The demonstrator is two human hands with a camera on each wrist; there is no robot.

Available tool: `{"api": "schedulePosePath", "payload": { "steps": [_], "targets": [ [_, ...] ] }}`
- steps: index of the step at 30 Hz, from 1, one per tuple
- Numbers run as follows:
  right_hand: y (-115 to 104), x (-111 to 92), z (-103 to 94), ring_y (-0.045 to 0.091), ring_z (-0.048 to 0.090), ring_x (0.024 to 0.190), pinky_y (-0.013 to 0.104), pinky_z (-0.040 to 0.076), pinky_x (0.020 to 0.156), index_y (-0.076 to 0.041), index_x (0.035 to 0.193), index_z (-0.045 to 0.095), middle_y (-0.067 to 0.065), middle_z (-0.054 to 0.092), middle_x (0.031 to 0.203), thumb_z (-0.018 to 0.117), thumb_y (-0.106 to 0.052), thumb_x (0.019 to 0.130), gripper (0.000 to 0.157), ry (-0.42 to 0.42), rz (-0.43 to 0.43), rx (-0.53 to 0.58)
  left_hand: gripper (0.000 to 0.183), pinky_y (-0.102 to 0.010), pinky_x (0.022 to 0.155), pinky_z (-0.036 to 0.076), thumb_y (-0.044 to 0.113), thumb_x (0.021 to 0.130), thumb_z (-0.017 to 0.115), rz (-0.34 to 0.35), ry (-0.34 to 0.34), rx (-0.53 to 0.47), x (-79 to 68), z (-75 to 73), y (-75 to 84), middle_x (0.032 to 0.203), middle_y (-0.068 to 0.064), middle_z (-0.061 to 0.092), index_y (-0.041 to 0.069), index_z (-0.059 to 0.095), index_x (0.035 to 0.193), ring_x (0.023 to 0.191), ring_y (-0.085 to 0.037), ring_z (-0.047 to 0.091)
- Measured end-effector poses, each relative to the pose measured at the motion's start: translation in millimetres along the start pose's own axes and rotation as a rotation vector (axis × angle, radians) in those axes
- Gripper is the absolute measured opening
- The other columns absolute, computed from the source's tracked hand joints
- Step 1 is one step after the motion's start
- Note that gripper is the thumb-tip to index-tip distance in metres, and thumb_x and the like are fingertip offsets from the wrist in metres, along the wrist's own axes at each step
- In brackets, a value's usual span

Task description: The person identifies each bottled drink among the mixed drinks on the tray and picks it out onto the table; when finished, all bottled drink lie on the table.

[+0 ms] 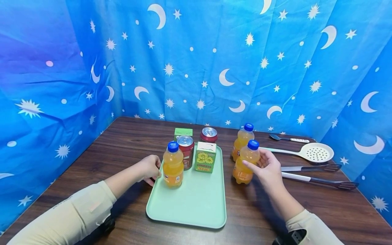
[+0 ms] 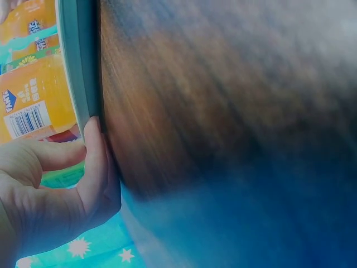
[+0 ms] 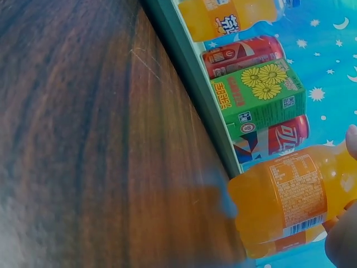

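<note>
My left hand (image 1: 150,170) pinches the left rim of a light green tray (image 1: 196,204), thumb on the inner side and fingers outside in the left wrist view. My right hand (image 1: 269,166) holds an orange soda bottle (image 1: 243,166) with a blue cap, upright, between thumb and fingers, right of the tray. Another orange soda bottle (image 1: 173,166) stands on the tray near my left hand. Behind it are a red can (image 1: 187,156) and a green drink carton (image 1: 206,160) with yellow flowers. A red cola can (image 3: 290,134) shows beyond the carton.
A third orange soda bottle (image 1: 240,146) stands just behind the held one. At the back is another green carton (image 1: 183,132), partly hidden. On the right lie a slotted skimmer (image 1: 316,152), a small spoon (image 1: 289,139) and two dark-headed utensils (image 1: 333,184). A blue star-patterned cloth (image 1: 196,68) encloses the table.
</note>
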State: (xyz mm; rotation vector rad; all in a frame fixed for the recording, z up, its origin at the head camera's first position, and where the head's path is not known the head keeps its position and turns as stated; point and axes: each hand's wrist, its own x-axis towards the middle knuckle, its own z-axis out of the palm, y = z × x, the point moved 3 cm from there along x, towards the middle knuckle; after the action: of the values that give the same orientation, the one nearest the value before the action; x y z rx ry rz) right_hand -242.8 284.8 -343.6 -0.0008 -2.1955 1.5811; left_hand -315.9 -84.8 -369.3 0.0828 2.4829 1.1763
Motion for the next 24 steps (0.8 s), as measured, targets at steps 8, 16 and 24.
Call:
{"api": "schedulePosePath", "payload": {
  "steps": [8, 16, 24],
  "targets": [
    [2.7, -1.3, 0.8, 0.02, 0.052, 0.117, 0.022, 0.042, 0.096, -0.004, 0.124, 0.049, 0.011, 0.056, 0.126, 0.078, -0.024, 0.077, 0.058, -0.007, -0.007, 0.003, 0.026, -0.037, 0.049, 0.055, -0.014, 0.08, 0.062, 0.002, 0.0, -0.005, -1.1, -0.1, -0.1, 0.087, -0.018, 0.05, -0.002, 0.044, 0.095, 0.065, -0.026, 0.058],
    [1.5, -2.3, -0.3, 0.02, 0.051, 0.118, 0.023, 0.041, 0.096, -0.005, 0.124, 0.049, 0.01, 0.056, 0.127, 0.078, -0.027, 0.077, 0.059, -0.015, 0.008, -0.011, 0.026, -0.036, 0.049, 0.055, -0.013, 0.08, 0.062, -0.002, 0.004, -0.002, -2.2, 0.2, 0.9, 0.087, -0.017, 0.05, -0.003, 0.044, 0.096, 0.066, -0.025, 0.058],
    [3.0, -2.2, -3.9, 0.02, 0.053, 0.116, 0.025, 0.044, 0.095, -0.005, 0.123, 0.051, 0.01, 0.057, 0.126, 0.08, -0.027, 0.075, 0.06, -0.021, 0.0, -0.037, 0.026, -0.037, 0.049, 0.056, -0.013, 0.08, 0.062, 0.005, 0.005, 0.005, -3.2, 0.3, 2.0, 0.088, -0.017, 0.05, -0.003, 0.044, 0.095, 0.067, -0.026, 0.059]
  ]
}}
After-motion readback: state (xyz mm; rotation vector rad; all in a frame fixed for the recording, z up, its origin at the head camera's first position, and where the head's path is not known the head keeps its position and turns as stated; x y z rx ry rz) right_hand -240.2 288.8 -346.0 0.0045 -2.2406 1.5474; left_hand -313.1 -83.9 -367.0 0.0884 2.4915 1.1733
